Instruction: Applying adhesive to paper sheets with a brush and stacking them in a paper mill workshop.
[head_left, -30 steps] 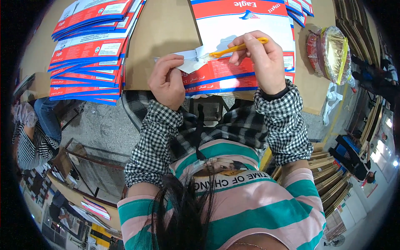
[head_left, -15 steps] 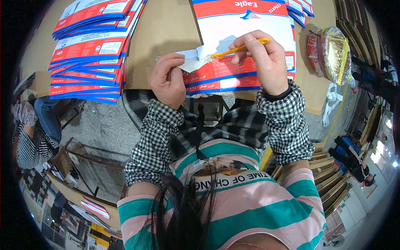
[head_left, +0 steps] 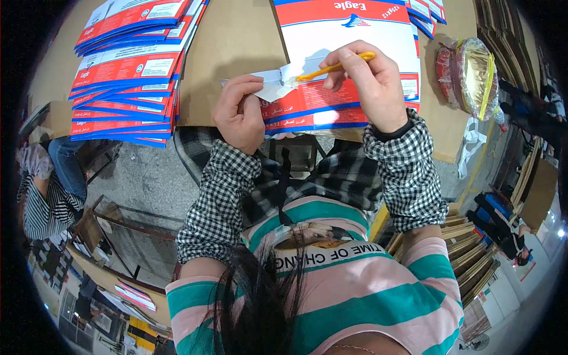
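Note:
A flat red, white and blue printed carton [head_left: 376, 44] lies in front of me on the table. My left hand [head_left: 239, 112] is closed at its near left part, pinching a lifted white flap [head_left: 272, 92]. In my right hand [head_left: 373, 83] is a slim yellow plastic tool [head_left: 322, 73], gripped between thumb and fingers and slanting down to the left. Its tip meets the flap beside a small pale patch; whether that end has bristles I cannot make out.
On the left side of the brown cardboard-covered table [head_left: 236, 38] are fanned stacks of matching flat cartons [head_left: 127, 74]. A wrapped roll of tape-like material [head_left: 470, 80] stands at the right. Further right are stacked brown cardboard sheets [head_left: 503, 35]. Another person [head_left: 53, 195] sits at the left.
My right hand has shifted slightly left and up, and the yellow tool's tip has slid a little left along the flap. My left hand stays in place.

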The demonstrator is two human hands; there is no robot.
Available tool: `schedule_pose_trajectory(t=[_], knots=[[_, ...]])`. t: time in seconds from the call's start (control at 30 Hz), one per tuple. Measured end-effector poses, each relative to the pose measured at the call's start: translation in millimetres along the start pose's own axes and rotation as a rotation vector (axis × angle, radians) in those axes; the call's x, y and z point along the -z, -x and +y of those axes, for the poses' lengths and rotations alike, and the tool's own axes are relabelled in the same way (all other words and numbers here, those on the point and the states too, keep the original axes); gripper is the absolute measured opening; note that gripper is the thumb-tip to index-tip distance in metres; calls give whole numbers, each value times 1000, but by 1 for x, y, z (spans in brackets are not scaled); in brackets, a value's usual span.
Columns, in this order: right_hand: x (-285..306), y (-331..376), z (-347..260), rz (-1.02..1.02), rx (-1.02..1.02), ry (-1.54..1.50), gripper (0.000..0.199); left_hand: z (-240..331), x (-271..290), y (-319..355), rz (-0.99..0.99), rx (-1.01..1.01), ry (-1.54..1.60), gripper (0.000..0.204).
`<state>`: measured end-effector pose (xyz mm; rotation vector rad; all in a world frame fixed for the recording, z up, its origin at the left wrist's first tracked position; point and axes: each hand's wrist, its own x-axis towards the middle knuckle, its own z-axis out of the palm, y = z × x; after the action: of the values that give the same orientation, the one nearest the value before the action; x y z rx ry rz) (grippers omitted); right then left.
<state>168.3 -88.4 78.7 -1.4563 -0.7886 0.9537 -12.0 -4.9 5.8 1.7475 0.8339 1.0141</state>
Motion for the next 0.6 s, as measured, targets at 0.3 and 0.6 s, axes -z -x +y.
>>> schedule_pose_trajectory(t=[0.3,0.6], knots=[[-4,-6,0,19,25,26,21,-1,1,0,-2,-5,4,15],[-7,-13,-2,43,71,36,21,1,1,0,-1,1,18,15]])
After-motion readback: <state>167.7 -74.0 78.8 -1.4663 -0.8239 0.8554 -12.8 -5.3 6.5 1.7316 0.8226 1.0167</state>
